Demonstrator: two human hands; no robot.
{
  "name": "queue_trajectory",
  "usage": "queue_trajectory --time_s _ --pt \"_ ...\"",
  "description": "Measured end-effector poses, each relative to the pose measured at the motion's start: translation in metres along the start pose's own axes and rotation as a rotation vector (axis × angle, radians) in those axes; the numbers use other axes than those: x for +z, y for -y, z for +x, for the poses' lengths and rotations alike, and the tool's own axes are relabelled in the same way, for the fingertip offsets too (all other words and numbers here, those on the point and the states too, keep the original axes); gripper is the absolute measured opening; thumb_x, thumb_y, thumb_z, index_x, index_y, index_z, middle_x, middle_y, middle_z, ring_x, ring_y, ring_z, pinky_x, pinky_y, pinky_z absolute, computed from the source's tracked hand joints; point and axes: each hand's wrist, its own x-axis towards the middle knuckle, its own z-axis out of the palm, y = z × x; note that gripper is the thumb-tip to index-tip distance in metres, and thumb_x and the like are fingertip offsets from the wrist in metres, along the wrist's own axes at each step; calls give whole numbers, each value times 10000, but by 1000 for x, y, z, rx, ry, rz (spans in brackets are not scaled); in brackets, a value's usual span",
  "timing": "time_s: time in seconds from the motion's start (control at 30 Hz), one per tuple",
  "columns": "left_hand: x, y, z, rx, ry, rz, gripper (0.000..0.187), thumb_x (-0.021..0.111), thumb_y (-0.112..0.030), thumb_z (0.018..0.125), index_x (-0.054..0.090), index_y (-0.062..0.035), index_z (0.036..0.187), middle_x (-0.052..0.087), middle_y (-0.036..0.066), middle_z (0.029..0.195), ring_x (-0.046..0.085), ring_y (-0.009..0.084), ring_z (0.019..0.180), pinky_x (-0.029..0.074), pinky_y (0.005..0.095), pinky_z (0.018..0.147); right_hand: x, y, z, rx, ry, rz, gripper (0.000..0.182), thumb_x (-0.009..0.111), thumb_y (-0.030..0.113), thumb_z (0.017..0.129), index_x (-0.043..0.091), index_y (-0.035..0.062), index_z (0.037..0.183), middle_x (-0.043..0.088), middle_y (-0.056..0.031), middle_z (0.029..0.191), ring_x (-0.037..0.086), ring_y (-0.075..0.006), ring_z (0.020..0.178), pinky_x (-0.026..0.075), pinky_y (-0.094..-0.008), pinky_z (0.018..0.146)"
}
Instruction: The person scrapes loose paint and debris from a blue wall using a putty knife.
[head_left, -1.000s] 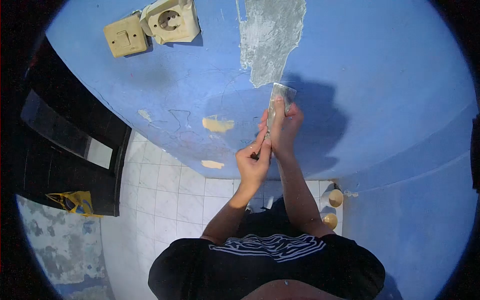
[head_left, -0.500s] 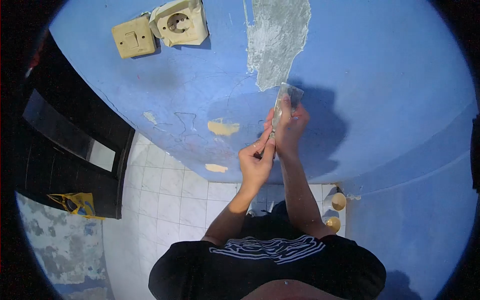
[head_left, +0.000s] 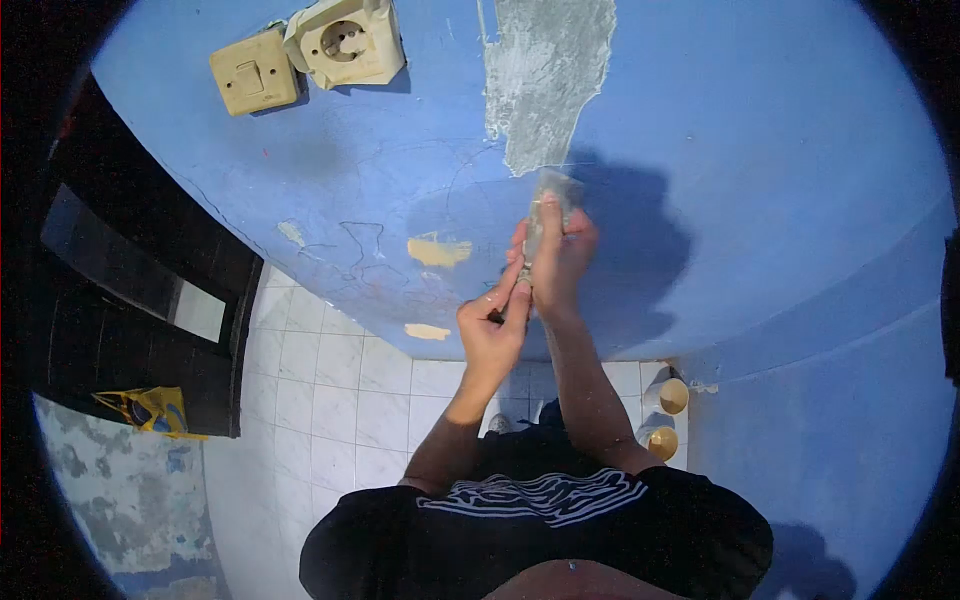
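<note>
A metal scraper (head_left: 553, 187) with a flat blade is held against the blue wall (head_left: 760, 200), its blade just below the lower tip of a bare grey patch (head_left: 545, 85). My right hand (head_left: 563, 250) grips it near the blade, thumb lying along the metal. Lower down and to the left, my left hand (head_left: 493, 325) pinches the handle end between thumb and fingers. The blade is slightly blurred. Both hands are close together, and their shadow falls on the wall to the right.
A light switch (head_left: 254, 75) and a loose-framed socket (head_left: 345, 42) are at the upper left. Two cream patches (head_left: 438, 251) mark the wall. Two containers (head_left: 672, 396) stand on the tiled floor (head_left: 335, 400) by the corner. A yellow bag (head_left: 160, 410) lies near the dark door (head_left: 120, 350).
Both hands and the scraper have moved left and slightly down along the wall. The view has shifted a little, and both hands keep their grip.
</note>
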Motion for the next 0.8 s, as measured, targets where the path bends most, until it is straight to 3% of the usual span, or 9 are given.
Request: queue_trajectory --time_s 0.13,0.17,0.23,0.47,0.53,0.67,0.8 --pt "-6 -5 -1 -136 15 -89 315 624 -50 916 657 -20 1228 632 -28 698 500 18 634 412 193 572 4 2 0 7 9 -2 346 552 314 979 546 45 762 568 -64 581 548 -130 445 441 -267 391" --pt "-3 -5 2 -134 18 -89 315 624 -50 916 657 -20 1228 632 -28 698 500 18 634 412 193 572 1 1 3 5 7 0 346 552 314 979 546 45 762 568 -64 581 548 -130 445 441 -267 391" --pt "5 -3 7 73 52 35 314 612 -62 933 646 -16 1241 541 -40 585 438 17 482 322 196 438 -10 -3 7 -99 9 -31 356 495 261 998 552 23 741 577 -55 572 567 -126 449 465 -274 421" --pt "4 1 5 59 -7 9 319 611 -60 929 645 -17 1243 537 -46 584 421 19 467 317 203 435 -1 1 9 -58 24 -38 357 561 323 974 561 37 761 585 -71 594 560 -133 455 452 -271 410" --pt "0 -10 4 -121 -11 -106 315 618 -64 918 650 -1 1225 619 -38 716 453 12 627 380 195 558 6 1 7 -81 36 -43 365 521 291 989 553 29 737 575 -52 563 566 -126 445 463 -267 411" --pt "10 -8 10 -26 119 55 311 596 -51 931 645 -4 1235 596 -54 709 450 16 609 363 194 531 -14 10 9 -36 -81 -36 373 560 339 971 557 39 750 585 -60 593 570 -134 464 453 -264 419" --pt "11 -4 8 -6 121 -78 327 600 -67 939 629 -3 1259 573 -55 670 445 18 578 350 191 512 -15 4 9 -69 -67 -29 335 546 310 985 569 39 790 596 -62 614 577 -132 479 460 -265 426"
